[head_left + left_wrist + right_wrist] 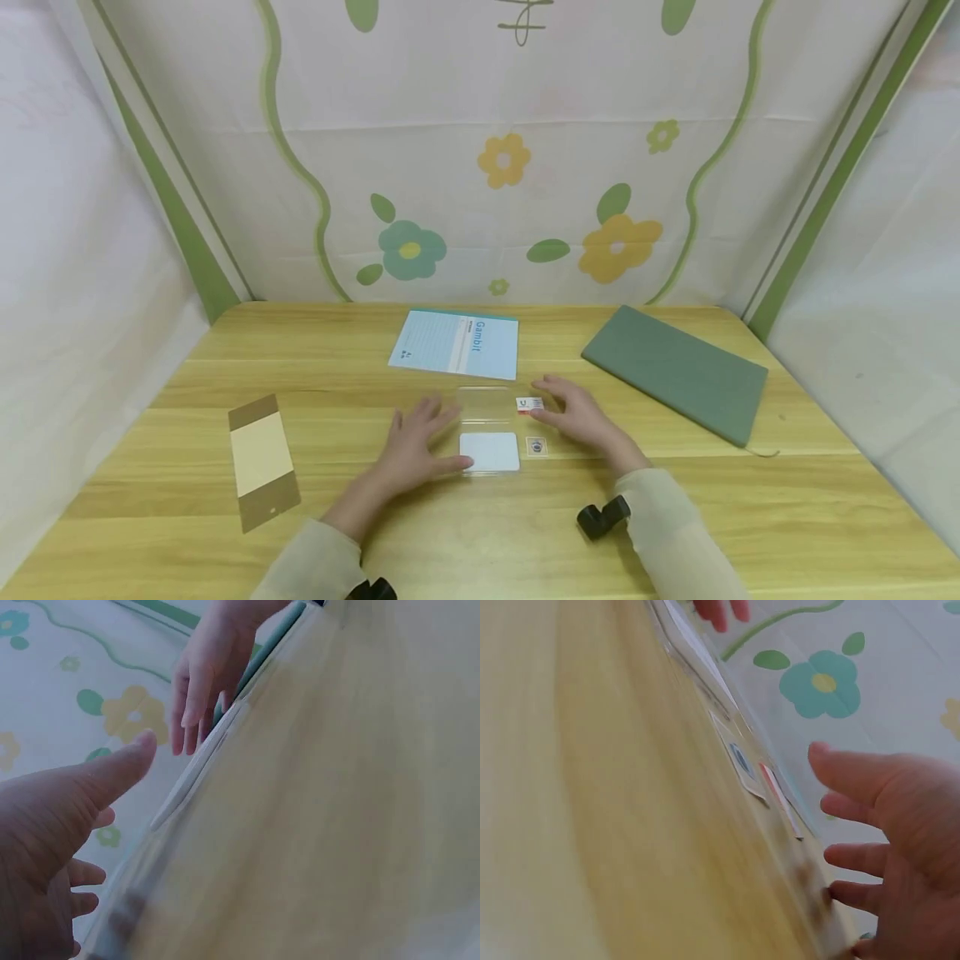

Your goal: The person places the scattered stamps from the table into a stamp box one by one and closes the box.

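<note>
A white card stack [492,452] lies in one half of a clear plastic case, whose see-through other half [483,405] lies flat behind it. My left hand [411,447] is spread at the case's left side, its thumb by the white stack's left edge; whether it touches cannot be told. To the right are a small red-and-white label [528,405] and a small square label [537,447] with a dark print. My right hand [576,414] hovers around the red-and-white label, fingers apart and holding nothing. The right wrist view shows the same square label [740,760] close up.
A light blue notebook [457,343] lies behind the case. At the back right is a dark green notebook [675,371]. A brown and cream card sleeve [262,461] lies on the left of the wooden table [172,450]. A flower-printed curtain [450,92] hangs behind.
</note>
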A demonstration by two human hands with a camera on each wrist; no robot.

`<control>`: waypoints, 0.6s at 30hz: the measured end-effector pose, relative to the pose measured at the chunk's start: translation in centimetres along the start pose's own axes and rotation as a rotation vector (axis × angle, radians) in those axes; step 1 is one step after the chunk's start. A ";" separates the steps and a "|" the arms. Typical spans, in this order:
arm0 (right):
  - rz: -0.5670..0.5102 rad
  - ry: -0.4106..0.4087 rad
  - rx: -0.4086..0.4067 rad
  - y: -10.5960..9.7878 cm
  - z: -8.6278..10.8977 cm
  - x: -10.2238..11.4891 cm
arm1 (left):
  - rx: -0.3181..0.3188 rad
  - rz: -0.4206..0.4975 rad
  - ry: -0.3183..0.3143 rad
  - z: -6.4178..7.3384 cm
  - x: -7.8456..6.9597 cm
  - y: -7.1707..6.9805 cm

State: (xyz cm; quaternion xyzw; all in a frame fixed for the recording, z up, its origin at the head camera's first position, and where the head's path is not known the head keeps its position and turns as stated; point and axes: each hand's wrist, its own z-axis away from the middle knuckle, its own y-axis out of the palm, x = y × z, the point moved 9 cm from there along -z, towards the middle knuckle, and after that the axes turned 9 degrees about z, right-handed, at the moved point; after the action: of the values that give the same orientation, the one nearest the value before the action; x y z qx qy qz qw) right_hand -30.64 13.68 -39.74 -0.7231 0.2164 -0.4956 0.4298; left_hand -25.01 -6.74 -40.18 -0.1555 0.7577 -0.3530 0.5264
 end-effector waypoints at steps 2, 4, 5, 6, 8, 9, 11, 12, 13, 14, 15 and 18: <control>0.028 0.009 -0.038 0.1 0.1 -0.2 | 0.011 -0.008 -0.004 0.2 0.1 0.4; 0.068 0.025 -0.084 0.1 0.1 -0.4 | 0.016 -0.027 -0.001 0.3 0.2 0.7; 0.086 0.038 -0.104 0.2 0.1 -0.5 | 0.014 -0.034 0.001 0.3 0.2 0.9; 0.107 0.051 -0.119 0.3 0.1 -0.6 | 0.011 -0.044 0.004 0.4 0.1 0.9; 0.136 0.076 -0.149 0.5 0.1 -0.8 | 0.002 -0.061 0.013 0.4 0.1 1.0; 0.147 0.089 -0.159 0.6 0.1 -0.9 | -0.003 -0.069 0.017 0.4 0.0 1.0; 0.155 0.104 -0.172 0.6 0.2 -0.8 | -0.010 -0.078 0.024 0.5 0.0 1.0; 0.155 0.108 -0.176 0.6 0.2 -0.7 | -0.012 -0.080 0.027 0.5 -0.1 1.0; 0.151 0.112 -0.181 0.6 0.2 -0.7 | -0.013 -0.080 0.031 0.5 -0.1 1.0; 0.148 0.114 -0.183 0.6 0.2 -0.6 | -0.015 -0.082 0.035 0.6 -0.2 1.0; 0.147 0.116 -0.183 0.5 0.2 -0.6 | -0.016 -0.081 0.035 0.6 -0.2 1.0; 0.144 0.113 -0.183 0.4 0.2 -0.5 | -0.017 -0.083 0.033 0.6 -0.1 1.1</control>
State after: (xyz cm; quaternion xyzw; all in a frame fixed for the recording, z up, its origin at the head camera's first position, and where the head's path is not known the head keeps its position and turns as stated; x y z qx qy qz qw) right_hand -30.59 13.89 -40.36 -0.7128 0.3359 -0.4815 0.3836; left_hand -24.26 -6.09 -40.98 -0.1854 0.7622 -0.3705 0.4975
